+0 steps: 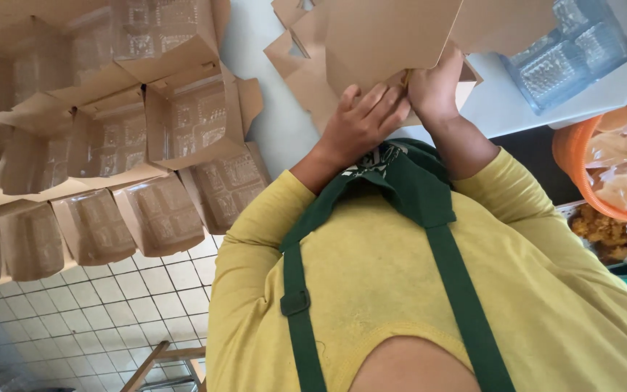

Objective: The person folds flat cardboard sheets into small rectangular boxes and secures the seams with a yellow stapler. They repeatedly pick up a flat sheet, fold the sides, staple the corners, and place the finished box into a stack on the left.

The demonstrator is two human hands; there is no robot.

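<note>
A flat brown cardboard box blank [393,36] at twelve o'clock is gripped along its lower edge by the left hand [361,123] and right hand [435,87], with stacked folded windowed boxes [183,123] at nine o'clock and clear plastic trays [571,51] at two o'clock.

Single head-worn view, looking steeply down past the wearer's yellow long-sleeved shirt [400,290] and dark green apron [415,189], so the scene appears inverted, at close range to the white tabletop [255,43] beyond it; no second view shares the scene.
</note>
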